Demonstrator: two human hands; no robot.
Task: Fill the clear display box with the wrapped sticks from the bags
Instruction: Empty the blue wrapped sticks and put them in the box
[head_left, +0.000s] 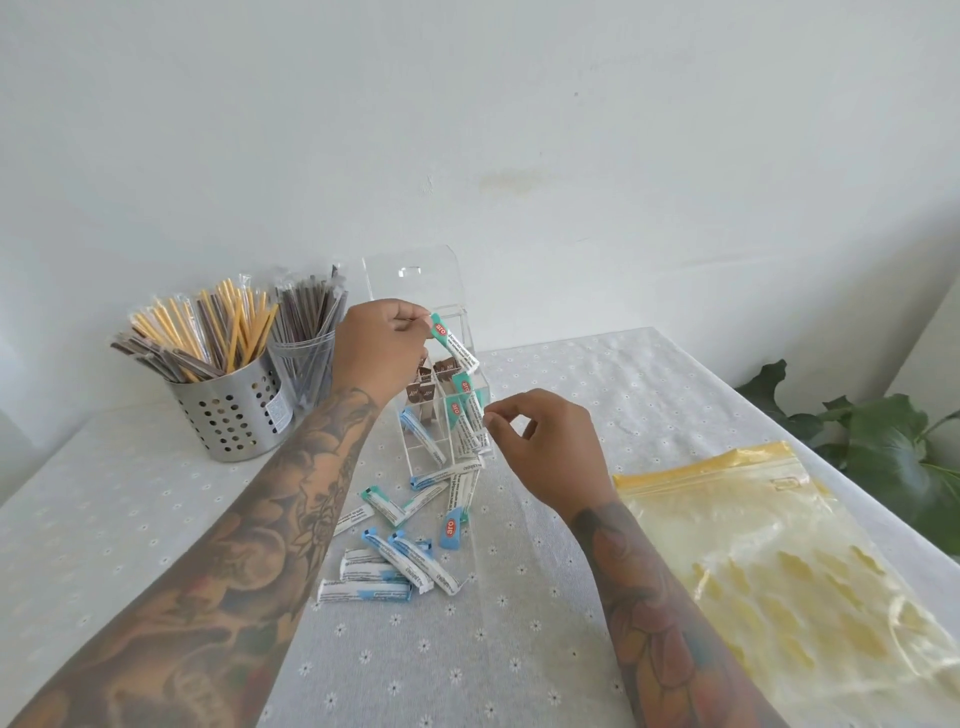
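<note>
My left hand (387, 340) pinches a teal stick (453, 343) over the clear display box (447, 395), far centre of the counter (571, 519). I'd lower it upright into the right compartment while my right hand (545, 441), fingers (491, 417) pinching a standing stick (474, 415), steadies the row.

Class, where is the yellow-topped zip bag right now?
In the head view, the zip bag lies flat on the table's right side, beside the right hand.
</note>
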